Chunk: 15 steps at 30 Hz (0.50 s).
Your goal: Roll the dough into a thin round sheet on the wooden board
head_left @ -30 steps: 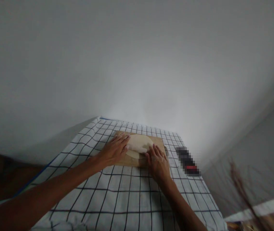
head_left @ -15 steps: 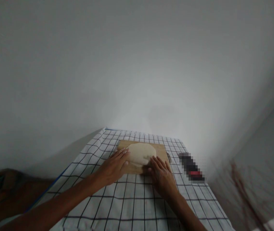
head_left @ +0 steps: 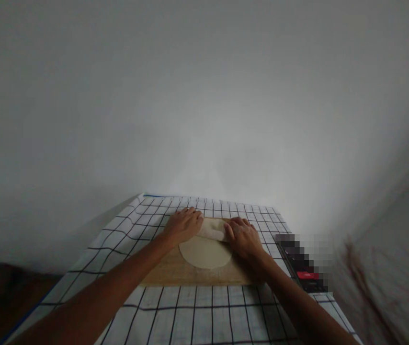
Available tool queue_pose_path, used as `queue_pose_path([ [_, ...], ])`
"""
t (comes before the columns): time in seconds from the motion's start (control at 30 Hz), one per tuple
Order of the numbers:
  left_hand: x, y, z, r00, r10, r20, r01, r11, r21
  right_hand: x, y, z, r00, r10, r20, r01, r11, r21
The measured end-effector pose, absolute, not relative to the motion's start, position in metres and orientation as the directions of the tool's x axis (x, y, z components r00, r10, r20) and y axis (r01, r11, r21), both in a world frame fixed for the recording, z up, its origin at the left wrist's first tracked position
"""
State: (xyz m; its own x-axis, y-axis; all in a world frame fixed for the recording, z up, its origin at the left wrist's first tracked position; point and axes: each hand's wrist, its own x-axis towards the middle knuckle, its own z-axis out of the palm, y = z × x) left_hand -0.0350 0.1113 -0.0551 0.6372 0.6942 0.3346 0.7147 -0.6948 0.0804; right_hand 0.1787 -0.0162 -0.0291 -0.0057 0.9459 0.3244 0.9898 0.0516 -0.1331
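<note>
A flat, pale sheet of dough [head_left: 206,255] lies on a wooden board [head_left: 168,275]. Its far edge is raised into a thick, uneven fold [head_left: 212,229] between my hands. My left hand [head_left: 185,224] is closed on the left end of this fold, fingers bent over the far side. At the right end, my right hand [head_left: 243,235] grips the fold, its thumb toward the middle. The near part of the sheet rests flat with a rounded edge. My hands cover both ends of the fold and most of the board's far side.
A white cloth with dark grid lines [head_left: 190,316] covers the table. On its right edge lies a dark object with a red patch [head_left: 307,275], blurred out by pixels. A plain wall [head_left: 204,120] rises behind. Thin brown twigs [head_left: 358,268] stand at the right.
Both hands have moved from the sides of the dough to its far edge, and their fingers have curled. That edge, flat before, is now folded up. The board sits lower in view.
</note>
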Motion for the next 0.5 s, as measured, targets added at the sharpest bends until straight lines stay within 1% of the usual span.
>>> queue_pose_path([
  [0.1,-0.026,0.126,-0.047,0.62,0.739,0.263,0.745,-0.66,0.099,0.181,-0.005,-0.028,0.023,0.944,0.329,0.995,0.011,-0.101],
  [0.17,-0.02,0.136,-0.043,0.638,0.741,0.21,0.734,-0.667,0.125,0.18,-0.002,-0.029,0.028,0.941,0.338,0.994,0.009,-0.108],
  [0.3,-0.006,0.162,-0.038,0.652,0.747,0.126,0.729,-0.664,0.168,0.18,-0.002,-0.034,0.054,0.932,0.359,0.988,0.001,-0.152],
  [0.4,0.001,0.176,-0.036,0.683,0.727,0.07,0.707,-0.681,0.192,0.183,-0.002,-0.039,0.075,0.926,0.37,0.982,-0.004,-0.19],
  [0.5,0.0,0.177,-0.038,0.727,0.683,0.071,0.663,-0.725,0.185,0.187,-0.002,-0.043,0.092,0.929,0.357,0.969,-0.002,-0.246],
])
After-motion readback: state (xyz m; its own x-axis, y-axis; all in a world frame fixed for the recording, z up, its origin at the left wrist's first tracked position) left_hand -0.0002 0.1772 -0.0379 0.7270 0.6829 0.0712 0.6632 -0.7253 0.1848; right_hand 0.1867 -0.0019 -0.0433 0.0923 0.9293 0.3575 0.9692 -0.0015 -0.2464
